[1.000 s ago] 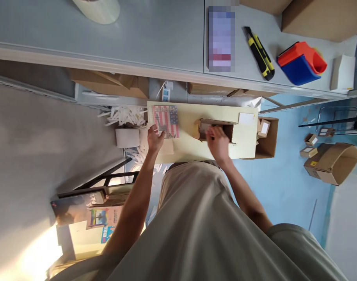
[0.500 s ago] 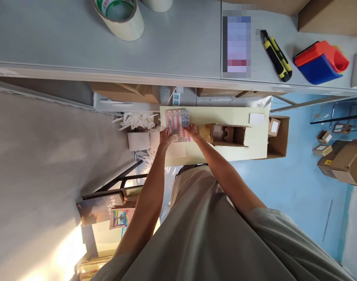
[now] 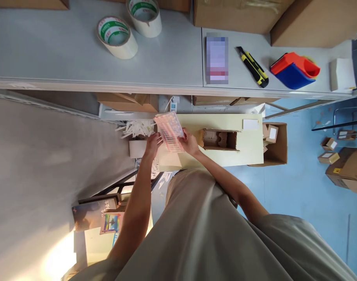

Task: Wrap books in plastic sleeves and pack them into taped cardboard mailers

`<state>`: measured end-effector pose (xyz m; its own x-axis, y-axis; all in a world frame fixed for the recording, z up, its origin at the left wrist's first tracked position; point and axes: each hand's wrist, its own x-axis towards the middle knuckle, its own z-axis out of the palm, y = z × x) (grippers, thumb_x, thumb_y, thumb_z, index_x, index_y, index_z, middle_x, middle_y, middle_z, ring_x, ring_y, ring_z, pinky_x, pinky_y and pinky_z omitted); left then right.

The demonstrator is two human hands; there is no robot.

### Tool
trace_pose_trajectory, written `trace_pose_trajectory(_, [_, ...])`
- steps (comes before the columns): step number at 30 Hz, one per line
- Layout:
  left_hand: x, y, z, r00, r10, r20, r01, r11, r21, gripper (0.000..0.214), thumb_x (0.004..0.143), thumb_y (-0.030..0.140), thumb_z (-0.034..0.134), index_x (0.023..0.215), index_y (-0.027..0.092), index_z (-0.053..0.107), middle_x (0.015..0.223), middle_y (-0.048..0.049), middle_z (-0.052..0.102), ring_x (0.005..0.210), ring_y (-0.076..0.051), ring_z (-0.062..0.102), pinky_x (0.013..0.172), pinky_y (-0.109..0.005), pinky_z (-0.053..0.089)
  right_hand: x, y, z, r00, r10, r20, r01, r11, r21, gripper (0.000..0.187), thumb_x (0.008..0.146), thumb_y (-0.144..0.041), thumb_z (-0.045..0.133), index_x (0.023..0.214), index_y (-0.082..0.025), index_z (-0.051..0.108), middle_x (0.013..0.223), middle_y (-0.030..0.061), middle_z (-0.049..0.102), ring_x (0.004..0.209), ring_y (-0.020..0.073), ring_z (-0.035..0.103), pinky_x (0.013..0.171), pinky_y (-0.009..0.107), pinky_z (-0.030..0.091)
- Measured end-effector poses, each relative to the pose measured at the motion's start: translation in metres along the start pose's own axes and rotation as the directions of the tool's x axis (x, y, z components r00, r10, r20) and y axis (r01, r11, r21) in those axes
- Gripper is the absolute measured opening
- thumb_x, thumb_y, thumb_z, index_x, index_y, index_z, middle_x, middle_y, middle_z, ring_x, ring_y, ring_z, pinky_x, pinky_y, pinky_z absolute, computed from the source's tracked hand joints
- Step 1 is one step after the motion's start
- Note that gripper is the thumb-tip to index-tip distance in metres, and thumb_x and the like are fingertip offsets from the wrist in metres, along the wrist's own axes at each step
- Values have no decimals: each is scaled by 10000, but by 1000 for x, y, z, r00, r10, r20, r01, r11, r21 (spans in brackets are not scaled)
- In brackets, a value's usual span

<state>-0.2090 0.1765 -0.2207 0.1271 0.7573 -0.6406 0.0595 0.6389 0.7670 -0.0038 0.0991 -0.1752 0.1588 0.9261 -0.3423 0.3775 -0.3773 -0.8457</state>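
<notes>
A flat, flag-printed picture (image 3: pixel 169 130) with red stripes and a blue patch is tilted over the work board (image 3: pixel 213 159); motion blurs its print. My right hand (image 3: pixel 190 143) grips it by the right edge, thumb on top. At its left edge, my left hand (image 3: pixel 153 143) has its fingers stretched apart and does not appear to hold it. To the right of my right hand, an open cardboard box (image 3: pixel 238 140) lies on the board, with a shaped cardboard piece inside.
Above, the grey shelf (image 3: pixel 166 70) carries tape rolls (image 3: pixel 116 37), a yellow-black utility knife (image 3: pixel 253 67) and a red-blue tape dispenser (image 3: pixel 295 70). Paper shreds (image 3: pixel 139 128) lie at left. A larger carton (image 3: pixel 279 144) holding small boxes stands right of the board.
The picture has turned and tilted in my right hand. My left hand has moved away from its edge, fingers spreading. The camera view has shifted, showing more of the shelf.
</notes>
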Motion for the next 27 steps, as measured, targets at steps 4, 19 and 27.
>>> trace_pose_trajectory(4, [-32, 15, 24, 993, -88, 81, 101, 980, -173, 338, 936, 547, 749, 955, 226, 647, 984, -87, 767, 953, -219, 746, 904, -350, 626, -35, 5, -37, 994, -89, -56, 100, 969, 227, 342, 1010, -504, 606, 1214, -232, 643, 1066, 60, 741, 935, 255, 695, 905, 389, 613])
trace_pose_trajectory(19, [-138, 119, 182, 698, 611, 373, -696, 457, 553, 324, 1053, 478, 676, 1068, 199, 840, 989, -60, 783, 1085, -298, 772, 936, -343, 600, -95, 90, -239, 1000, 8, -26, -1, 956, 295, 599, 910, -499, 858, 1422, -251, 667, 1451, 157, 786, 1389, 349, 751, 1210, 577, 615])
trace_pose_trajectory(27, [-121, 107, 239, 675, 382, 631, -725, 181, 665, 326, 989, 196, 629, 1197, 271, 867, 1215, -63, 836, 1260, -345, 754, 1070, -434, 546, -96, 147, -274, 998, 61, 27, -63, 994, 84, 459, 913, -153, 684, 1365, -212, 735, 1469, 115, 800, 1316, 311, 804, 1167, 531, 664])
